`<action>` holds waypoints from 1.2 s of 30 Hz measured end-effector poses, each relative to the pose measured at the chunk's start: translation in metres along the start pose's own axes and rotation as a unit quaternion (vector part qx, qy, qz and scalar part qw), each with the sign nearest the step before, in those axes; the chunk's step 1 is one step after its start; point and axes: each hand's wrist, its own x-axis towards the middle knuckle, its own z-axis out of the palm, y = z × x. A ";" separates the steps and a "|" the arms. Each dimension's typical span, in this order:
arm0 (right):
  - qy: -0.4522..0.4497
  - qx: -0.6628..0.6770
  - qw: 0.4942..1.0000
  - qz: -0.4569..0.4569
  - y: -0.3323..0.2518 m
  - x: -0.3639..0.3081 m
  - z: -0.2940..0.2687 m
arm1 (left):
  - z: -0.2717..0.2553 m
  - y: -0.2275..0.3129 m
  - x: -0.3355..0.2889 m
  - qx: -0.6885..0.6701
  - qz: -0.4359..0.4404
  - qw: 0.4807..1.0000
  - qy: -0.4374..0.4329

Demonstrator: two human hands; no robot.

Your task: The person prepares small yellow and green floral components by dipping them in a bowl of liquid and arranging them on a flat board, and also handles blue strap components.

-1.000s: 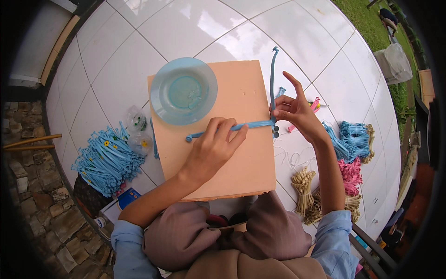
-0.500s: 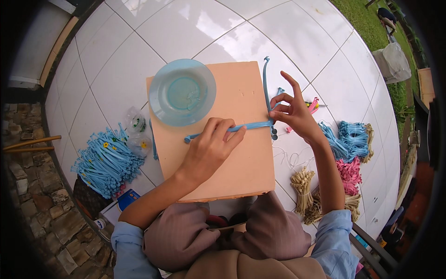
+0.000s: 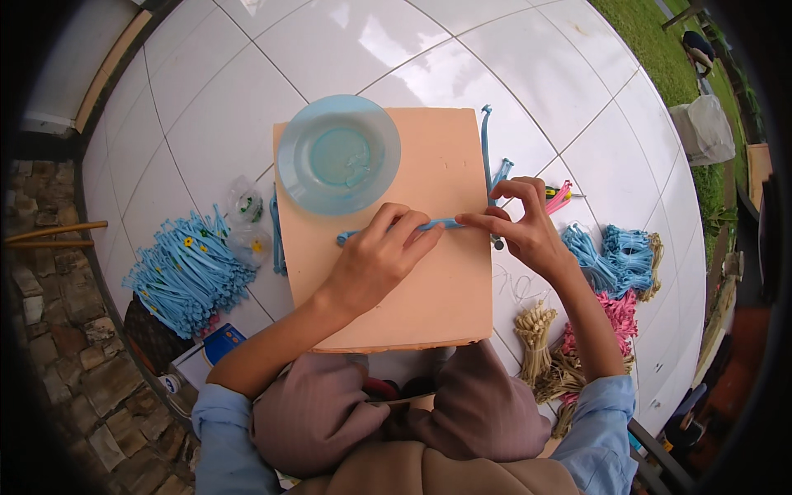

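Blue strip [image 3: 440, 223] lying across the peach board [image 3: 412, 309], presumably for flat backing, apart from the bowl [image 3: 386, 140]. Left hand [image 3: 373, 257]: fingers closed on the strip, apparently steadying it. Right hand [image 3: 528, 231]: thumb touching the strip, forefinger curled; whether they pinch cannot be told.

plate [image 3: 340, 157] on board [image 3: 421, 301], behind strip [image 3: 439, 223]
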 end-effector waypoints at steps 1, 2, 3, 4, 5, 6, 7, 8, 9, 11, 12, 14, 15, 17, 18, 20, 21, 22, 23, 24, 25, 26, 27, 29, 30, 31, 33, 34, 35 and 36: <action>0.002 -0.001 1.000 -0.006 0.002 0.000 0.001 | 0.001 -0.001 0.000 0.019 0.021 1.000 0.006; 0.005 -0.003 1.000 -0.012 0.003 0.000 0.001 | 0.001 -0.001 0.001 0.018 0.021 1.000 0.007; 0.005 -0.002 1.000 -0.012 0.004 0.000 0.001 | 0.000 -0.001 0.000 0.013 0.020 1.000 0.006; -0.003 -0.005 1.000 -0.014 0.004 0.001 0.000 | 0.000 -0.001 0.000 0.009 0.018 1.000 0.006; -0.011 -0.008 1.000 -0.016 0.004 0.001 0.000 | -0.001 -0.001 0.000 0.009 0.018 1.000 0.006; -0.012 -0.007 1.000 -0.016 0.004 0.001 0.000 | -0.001 -0.001 0.001 0.005 0.017 1.000 0.005; -0.014 -0.007 1.000 -0.017 0.004 0.002 -0.001 | -0.001 -0.001 0.001 0.001 0.016 1.000 0.005; -0.015 -0.007 1.000 -0.018 0.004 0.002 -0.001 | -0.001 -0.001 0.001 0.001 0.016 1.000 0.005; -0.016 -0.006 1.000 -0.018 0.004 0.003 -0.002 | -0.001 -0.001 0.001 -0.001 0.014 1.000 0.005; -0.026 -0.031 0.998 -0.037 0.004 0.004 -0.003 | -0.001 -0.001 0.000 -0.004 0.012 1.000 0.004; -0.026 -0.032 0.998 -0.036 0.004 0.003 -0.003 | -0.001 -0.001 0.001 -0.003 0.012 1.000 0.004; -0.032 -0.018 0.999 -0.033 0.004 0.002 -0.005 | -0.001 0.000 0.002 -0.002 0.013 1.000 0.004; -0.032 -0.018 0.999 -0.033 0.003 0.003 -0.005 | -0.001 0.000 0.001 -0.002 0.012 1.000 0.004; -0.040 -0.013 0.999 -0.029 0.002 0.005 -0.005 | -0.002 0.000 0.001 -0.001 0.011 1.000 0.005; -0.040 -0.012 0.999 -0.028 0.002 0.006 -0.007 | -0.002 0.000 0.002 -0.002 0.010 1.000 0.003; -0.078 0.051 0.996 0.003 0.002 0.008 -0.011 | -0.001 0.001 0.003 -0.003 0.008 1.000 0.001; -0.078 0.051 0.996 0.001 0.001 0.010 -0.009 | -0.001 0.001 0.003 -0.009 0.007 1.000 0.002; -0.040 0.158 0.984 0.070 0.000 0.011 -0.007 | -0.001 0.001 0.002 -0.016 0.005 1.000 0.003; -0.002 0.263 0.955 0.137 0.000 0.013 -0.005 | 0.000 0.001 0.002 -0.014 0.004 1.000 0.005; -0.003 0.264 0.956 0.131 -0.001 0.017 -0.006 | 0.000 0.001 0.001 -0.016 -0.003 1.000 0.006; 0.000 0.252 0.957 0.142 -0.003 0.022 -0.009 | 0.001 0.001 0.000 -0.018 -0.011 1.000 0.008; 0.003 0.241 0.958 0.152 -0.005 0.028 -0.011 | 0.002 0.001 -0.001 -0.013 -0.015 1.000 0.011; 0.003 0.244 0.959 0.145 -0.007 0.034 -0.012 | 0.002 0.001 -0.002 -0.006 -0.009 1.000 0.015; 0.003 0.095 0.992 0.083 -0.015 0.050 -0.008 | 0.004 0.000 -0.002 0.009 -0.008 1.000 0.021; 0.013 0.078 0.995 0.067 -0.019 0.058 -0.002 | 0.006 0.000 -0.002 0.019 0.001 0.999 0.027; 0.014 0.081 0.995 0.063 -0.021 0.067 0.003 | 0.006 0.000 -0.002 0.029 0.011 0.999 0.032; 0.025 -0.004 0.999 -0.037 -0.023 0.086 0.010 | 0.006 0.000 -0.003 0.029 0.005 0.999 0.024; 0.020 -0.030 0.998 -0.046 -0.024 0.092 0.016 | 0.008 -0.001 -0.004 0.024 0.007 0.999 0.029; 0.020 -0.030 0.998 -0.049 -0.024 0.097 0.019 | 0.008 -0.002 -0.005 0.018 0.009 0.999 0.035; 0.015 -0.043 0.996 -0.071 -0.024 0.102 0.022 | 0.008 -0.001 -0.005 0.020 0.006 0.999 0.036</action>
